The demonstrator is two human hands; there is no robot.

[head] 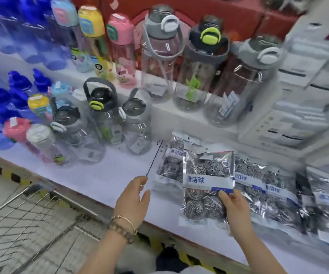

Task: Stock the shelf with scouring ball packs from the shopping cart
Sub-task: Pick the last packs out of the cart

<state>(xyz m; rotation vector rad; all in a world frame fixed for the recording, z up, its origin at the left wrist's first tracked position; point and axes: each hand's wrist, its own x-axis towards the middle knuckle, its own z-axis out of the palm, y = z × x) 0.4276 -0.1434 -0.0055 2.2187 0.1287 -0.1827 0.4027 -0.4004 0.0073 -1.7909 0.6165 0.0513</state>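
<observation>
My right hand [233, 210] grips a clear pack of steel scouring balls [207, 180] by its lower right side, holding it just above the white shelf [110, 175]. The pack has a white and blue label band across its middle. Behind it another scouring ball pack [169, 163] lies on the shelf, and several more packs [274, 194] overlap in a row to the right. My left hand [134, 200] hovers open over the shelf's front edge, left of the held pack, with bracelets on the wrist. The wire shopping cart [31, 220] stands at lower left.
Clear water bottles [104, 117] with grey and green lids stand on the shelf to the left, larger ones [199, 64] on the step above. Blue bottles [11, 91] fill the far left. White boxed goods [302, 91] stack at right. Yellow-black tape [7, 173] marks the shelf base.
</observation>
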